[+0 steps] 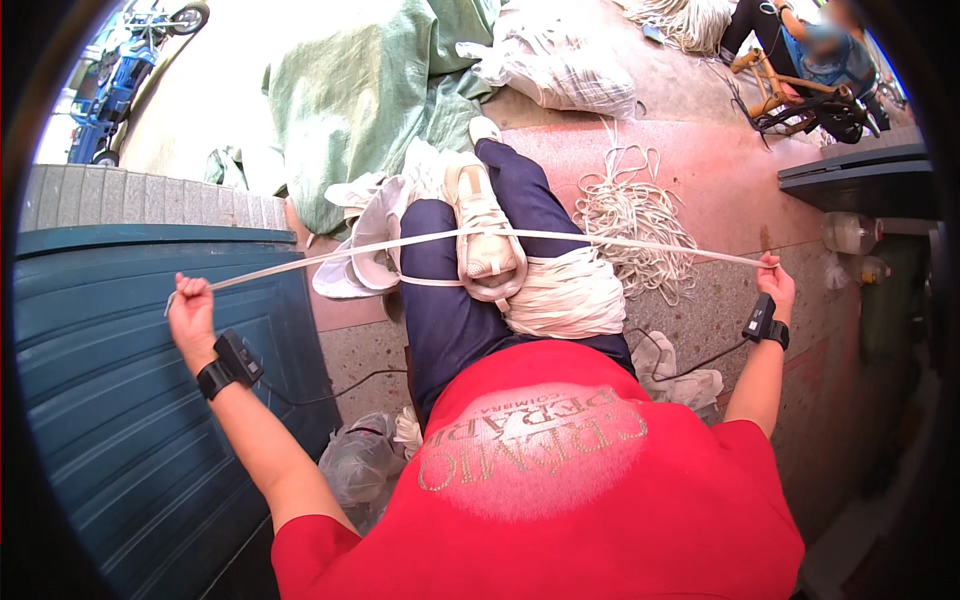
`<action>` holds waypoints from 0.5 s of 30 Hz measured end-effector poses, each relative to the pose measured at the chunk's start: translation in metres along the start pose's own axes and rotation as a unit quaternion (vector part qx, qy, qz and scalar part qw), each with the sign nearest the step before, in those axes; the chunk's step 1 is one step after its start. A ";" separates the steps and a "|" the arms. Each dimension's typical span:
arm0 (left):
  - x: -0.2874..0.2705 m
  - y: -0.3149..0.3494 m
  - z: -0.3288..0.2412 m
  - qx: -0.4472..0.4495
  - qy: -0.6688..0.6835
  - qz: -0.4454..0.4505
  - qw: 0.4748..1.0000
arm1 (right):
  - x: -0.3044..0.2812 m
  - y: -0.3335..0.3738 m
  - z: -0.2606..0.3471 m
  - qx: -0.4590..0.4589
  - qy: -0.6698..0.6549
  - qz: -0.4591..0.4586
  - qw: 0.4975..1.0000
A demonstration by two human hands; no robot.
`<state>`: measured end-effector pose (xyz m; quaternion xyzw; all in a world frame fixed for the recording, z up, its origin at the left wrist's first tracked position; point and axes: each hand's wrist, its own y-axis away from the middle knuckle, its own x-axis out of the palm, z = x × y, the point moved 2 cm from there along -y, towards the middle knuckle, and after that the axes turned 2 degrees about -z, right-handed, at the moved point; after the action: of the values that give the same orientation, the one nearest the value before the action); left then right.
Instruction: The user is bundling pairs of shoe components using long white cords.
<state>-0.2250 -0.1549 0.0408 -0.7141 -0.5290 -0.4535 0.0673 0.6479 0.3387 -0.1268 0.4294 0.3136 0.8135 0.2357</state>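
A white shoelace (390,244) is stretched between my two hands, passing across the front of a pale beige shoe (490,235) that rests on my lap. My left hand (192,310) is closed on one end of the lace, out to the far left. Far out to the right, my right hand (776,283) pinches the other end. Beside the shoe, a thick bundle of white laces (566,292) lies over my thigh. A white shoe upper (362,262) sits against my other leg.
A blue panelled door (150,350) stands close on my left. Loose white laces (640,215) heap on the floor ahead, near a white plastic sack (555,70) and a green tarp (350,110). A person (830,60) sits at the far right by a brown frame (775,90).
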 end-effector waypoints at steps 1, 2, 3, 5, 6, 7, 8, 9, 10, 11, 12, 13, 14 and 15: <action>0.009 0.003 0.002 0.013 -0.048 -0.009 0.999 | -0.001 -0.004 -0.004 0.034 0.070 0.117 0.990; 0.019 0.010 0.010 0.026 -0.097 -0.017 0.995 | 0.000 -0.003 -0.007 0.068 0.137 0.231 0.961; 0.030 0.016 0.030 0.011 -0.158 0.000 0.987 | 0.023 0.011 -0.051 -0.043 0.223 0.146 0.963; 0.052 0.026 0.082 -0.025 -0.265 0.014 0.964 | 0.079 0.046 -0.131 -0.044 0.346 0.156 0.924; 0.059 0.029 0.115 -0.046 -0.319 0.014 0.947 | 0.101 0.062 -0.174 -0.006 0.377 0.202 0.904; 0.064 0.035 0.153 -0.065 -0.366 0.010 0.928 | 0.127 0.098 -0.217 -0.045 0.481 0.224 0.846; 0.059 0.037 0.184 -0.071 -0.424 0.058 0.901 | 0.136 0.111 -0.254 -0.028 0.547 0.261 0.795; 0.069 0.056 0.219 -0.063 -0.493 0.091 0.863 | 0.140 0.132 -0.285 0.011 0.568 0.361 0.739; 0.064 0.066 0.247 -0.063 -0.524 0.152 0.836 | 0.145 0.155 -0.314 0.053 0.625 0.425 0.653; 0.067 0.085 0.274 -0.050 -0.528 0.224 0.818 | 0.144 0.173 -0.334 0.032 0.640 0.494 0.588; 0.070 0.098 0.296 -0.126 -0.550 0.225 0.795 | 0.140 0.187 -0.349 0.010 0.650 0.556 0.518; 0.071 0.107 0.311 -0.169 -0.591 0.204 0.762 | 0.137 0.196 -0.359 -0.024 0.670 0.572 0.473; 0.070 0.114 0.321 -0.192 -0.585 0.219 0.757 | 0.135 0.201 -0.364 -0.058 0.689 0.583 0.426; 0.072 0.113 0.326 -0.165 -0.635 0.230 0.719 | 0.135 0.203 -0.366 -0.076 0.702 0.580 0.407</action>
<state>0.0569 0.0338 -0.0532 -0.9339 -0.1841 0.0551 -0.3014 0.2445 0.1730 -0.0669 -0.2321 -0.0180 0.7928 -0.5633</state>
